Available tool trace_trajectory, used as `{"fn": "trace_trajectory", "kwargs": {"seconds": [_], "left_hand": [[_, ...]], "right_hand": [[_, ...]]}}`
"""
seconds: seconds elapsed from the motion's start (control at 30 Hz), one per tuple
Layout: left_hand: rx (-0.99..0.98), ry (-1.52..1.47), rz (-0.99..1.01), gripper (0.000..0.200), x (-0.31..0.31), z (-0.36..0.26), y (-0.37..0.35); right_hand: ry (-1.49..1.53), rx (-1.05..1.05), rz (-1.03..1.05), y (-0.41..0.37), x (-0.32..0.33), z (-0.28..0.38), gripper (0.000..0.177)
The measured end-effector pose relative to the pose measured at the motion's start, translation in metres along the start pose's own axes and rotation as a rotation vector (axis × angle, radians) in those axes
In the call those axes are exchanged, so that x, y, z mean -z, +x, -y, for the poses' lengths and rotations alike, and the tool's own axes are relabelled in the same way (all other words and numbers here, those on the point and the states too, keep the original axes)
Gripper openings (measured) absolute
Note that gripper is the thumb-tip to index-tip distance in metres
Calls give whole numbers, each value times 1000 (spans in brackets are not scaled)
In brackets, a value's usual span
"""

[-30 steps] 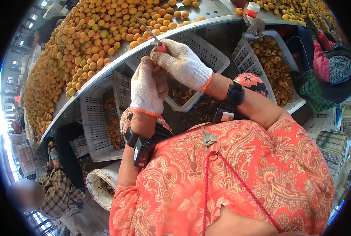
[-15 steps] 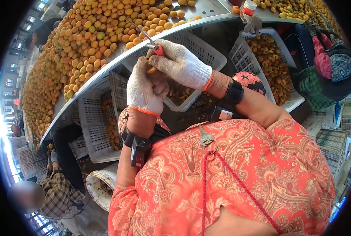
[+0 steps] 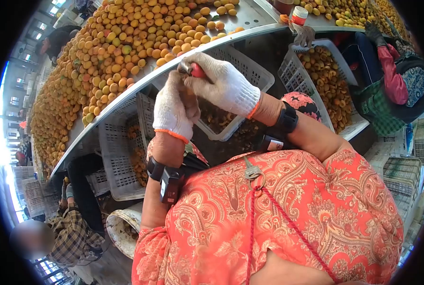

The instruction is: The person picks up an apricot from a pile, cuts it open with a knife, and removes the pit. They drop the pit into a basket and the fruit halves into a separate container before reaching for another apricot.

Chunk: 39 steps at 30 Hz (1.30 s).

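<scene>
My right hand, in a white knitted glove with an orange cuff, is closed around a small red-handled knife. The knife's metal part points down toward the fingertips of my left hand, and most of the blade is hidden. My left hand wears a matching glove, and its fingers are curled together right against the right hand. The apricot in its fingers is covered by the gloves now; a bit of orange flesh showed there a moment ago. Both hands are over the near edge of a metal table heaped with apricots.
Below the table edge stand plastic crates: one at left, one under my hands, and one at right with halved apricots. A white bucket stands lower left. A red-and-white bottle is on the table. Co-workers sit on both sides.
The knife has swung from pointing up and away to pointing down at my left fingertips. The fruit bit between my fingers is no longer visible. The right co-worker's arm has moved up toward the table.
</scene>
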<state>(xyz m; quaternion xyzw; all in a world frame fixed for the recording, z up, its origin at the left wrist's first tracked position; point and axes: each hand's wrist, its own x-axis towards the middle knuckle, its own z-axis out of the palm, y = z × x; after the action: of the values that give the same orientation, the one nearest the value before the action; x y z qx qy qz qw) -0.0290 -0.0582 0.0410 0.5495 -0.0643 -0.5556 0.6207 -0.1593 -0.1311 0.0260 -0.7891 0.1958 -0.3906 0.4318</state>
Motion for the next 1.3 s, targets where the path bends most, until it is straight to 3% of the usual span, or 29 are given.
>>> {"fn": "trace_trajectory", "kwargs": {"seconds": [0.07,0.23,0.3,0.53,0.67,0.73,0.83,0.97,1.03,1.17,1.23,1.3], "left_hand": [[3,65,42,40,3,6,2],[33,15,105,48,10,9,-5],[-183,205,88,48,12,18,-4],[-322,295,97,40,8,20,2],[-260,240,190,31,13,25,2],[-319,172,236,25,7,31,-3],[-188,196,284,23,16,26,2],[-51,77,204,23,12,23,5],[115,-41,116,23,4,18,-1],[101,-128,214,24,13,23,0],[-113,85,345,18,13,17,-5],[-144,49,340,19,17,23,-1]], "right_hand": [[-71,91,-18,2,2,2,30],[-94,60,19,1,4,-5,24],[-165,25,72,2,5,-6,26],[-33,-44,34,-1,-5,-1,21],[-37,-160,48,-1,-6,0,19],[171,-244,-23,2,-7,-12,21],[189,-249,-55,1,-11,-14,22],[83,-237,-146,3,-11,-12,20],[56,-202,-156,4,-13,-14,20],[130,-216,-138,0,-14,-14,20],[215,-260,-120,1,-15,-13,20],[512,-401,-100,4,-16,-13,20]]}}
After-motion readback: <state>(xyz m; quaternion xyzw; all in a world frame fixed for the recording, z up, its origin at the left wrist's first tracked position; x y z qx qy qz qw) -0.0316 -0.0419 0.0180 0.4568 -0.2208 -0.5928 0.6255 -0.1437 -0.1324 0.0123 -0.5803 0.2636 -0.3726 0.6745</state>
